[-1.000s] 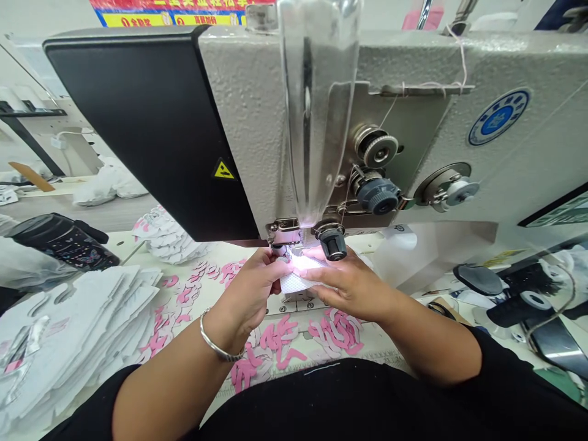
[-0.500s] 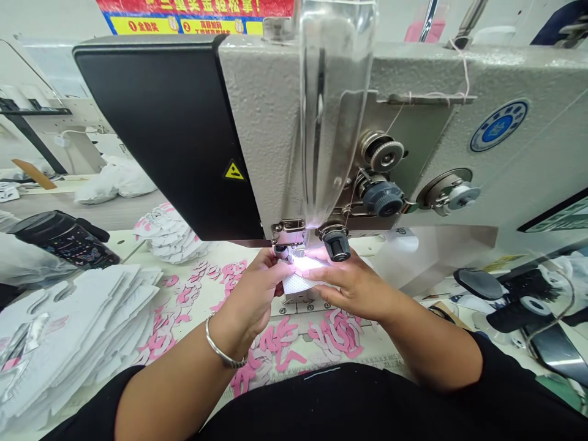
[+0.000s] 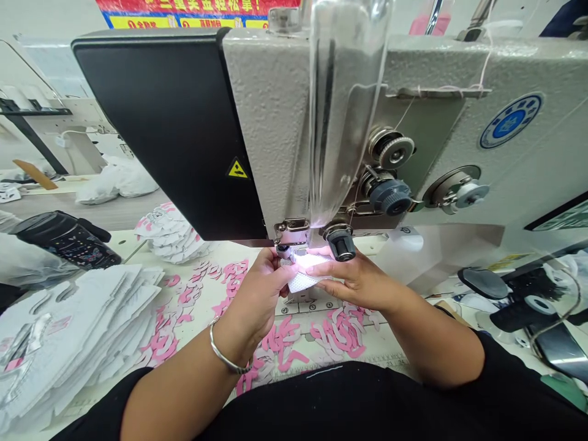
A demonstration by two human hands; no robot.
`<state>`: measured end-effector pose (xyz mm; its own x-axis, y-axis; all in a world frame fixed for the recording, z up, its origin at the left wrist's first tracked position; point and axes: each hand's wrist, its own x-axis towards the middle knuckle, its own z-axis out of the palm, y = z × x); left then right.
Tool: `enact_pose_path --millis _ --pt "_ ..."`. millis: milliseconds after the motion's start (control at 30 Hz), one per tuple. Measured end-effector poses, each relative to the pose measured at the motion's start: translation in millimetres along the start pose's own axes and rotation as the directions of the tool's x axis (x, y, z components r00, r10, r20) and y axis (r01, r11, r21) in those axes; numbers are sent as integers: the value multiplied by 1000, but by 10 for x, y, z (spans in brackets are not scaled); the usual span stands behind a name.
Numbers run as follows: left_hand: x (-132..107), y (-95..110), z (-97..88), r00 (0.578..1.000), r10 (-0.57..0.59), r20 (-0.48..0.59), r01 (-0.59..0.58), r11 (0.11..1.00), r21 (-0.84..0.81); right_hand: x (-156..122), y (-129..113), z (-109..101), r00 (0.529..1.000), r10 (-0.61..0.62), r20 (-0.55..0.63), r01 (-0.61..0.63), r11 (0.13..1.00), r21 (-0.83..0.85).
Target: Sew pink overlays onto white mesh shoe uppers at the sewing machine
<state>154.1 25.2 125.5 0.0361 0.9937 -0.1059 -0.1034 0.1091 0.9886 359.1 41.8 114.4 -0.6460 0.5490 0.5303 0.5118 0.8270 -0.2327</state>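
White fabric [image 3: 303,282], between left grip [image 3: 261,288] and right grip [image 3: 361,280], brightly lit

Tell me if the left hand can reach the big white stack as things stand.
Probably yes: only low scraps seem to separate the left hand from the white stack, though that hand holds a white piece.

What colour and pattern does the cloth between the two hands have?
The cloth is white with small dots, best seen in the head view.
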Motion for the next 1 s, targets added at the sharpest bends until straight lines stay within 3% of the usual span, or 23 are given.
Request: enact_pose_path --millis 733,900,1000 --pt "44 -113 -71 998 59 15 -58 998 -27 -9 12 53 998 63 11 -63 998 7" --pt "64 -80 -92 999 43 -8 -44 999 -29 11 -88 36 994 102 35 -102 995 -2" --pt "108 -39 -130 999 34 31 -34 999 -15 19 -212 39 989 137 56 -134 990 -48"
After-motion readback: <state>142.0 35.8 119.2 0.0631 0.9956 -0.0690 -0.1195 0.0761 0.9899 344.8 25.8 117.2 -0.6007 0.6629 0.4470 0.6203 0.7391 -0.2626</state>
